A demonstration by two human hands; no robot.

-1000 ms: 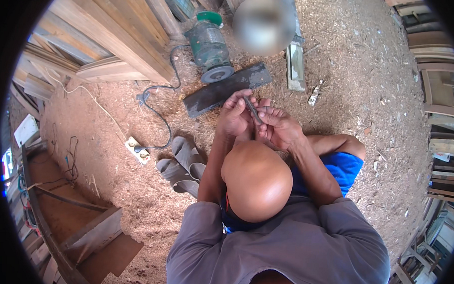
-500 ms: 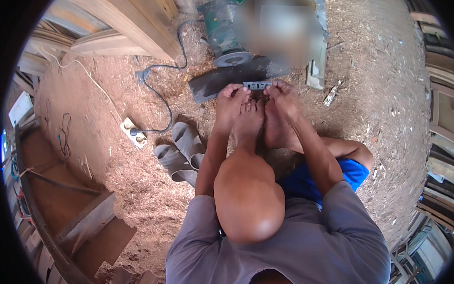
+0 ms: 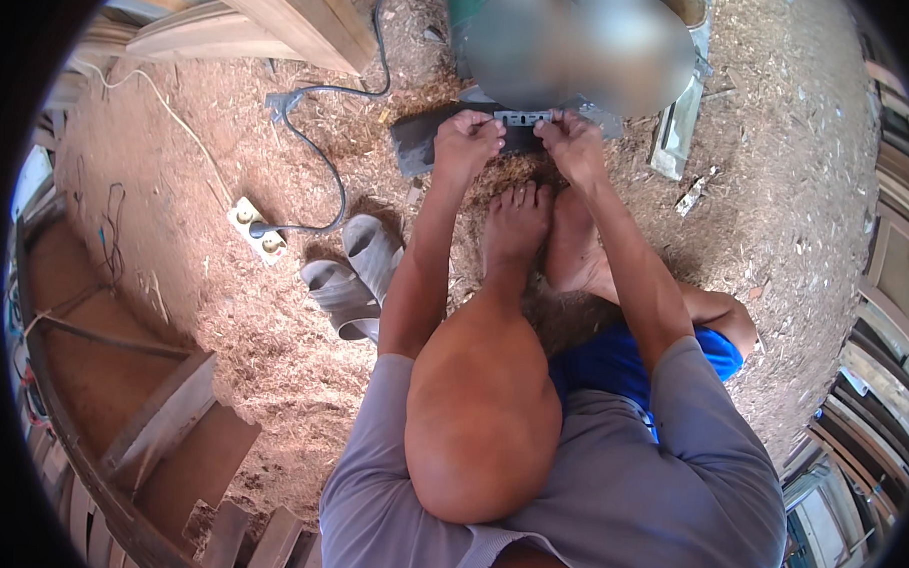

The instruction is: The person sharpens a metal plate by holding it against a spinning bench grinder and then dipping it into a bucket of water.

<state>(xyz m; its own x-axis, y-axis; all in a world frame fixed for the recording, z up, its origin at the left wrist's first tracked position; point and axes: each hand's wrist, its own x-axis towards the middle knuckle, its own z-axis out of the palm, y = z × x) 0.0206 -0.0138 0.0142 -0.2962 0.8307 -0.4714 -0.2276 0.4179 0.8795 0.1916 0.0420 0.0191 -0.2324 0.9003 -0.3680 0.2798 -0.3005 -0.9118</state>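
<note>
My left hand (image 3: 469,144) pinches one end of a small flat slotted metal blade (image 3: 523,118), grey with dark openings along it. At its other end, the fingers of my right hand (image 3: 571,146) are closed on it. The blade spans level between both hands, just above a dark board (image 3: 415,150) on the ground. Directly beyond it stands a green bench grinder (image 3: 465,12), mostly covered by a blurred patch. Whether the blade touches the grinding wheel is hidden. My bare feet (image 3: 517,221) rest just behind my hands.
A dark cable (image 3: 342,170) runs to a cream power strip (image 3: 248,227) on the left. Grey slippers (image 3: 349,280) lie beside my left arm. Sawdust covers the ground (image 3: 769,175). Wooden beams (image 3: 294,18) stand at far left; stacked frames (image 3: 891,259) line the right.
Both hands have moved away from me, carrying the blade off my toes and over the dark board, closer to the grinder. The view has also shifted.
</note>
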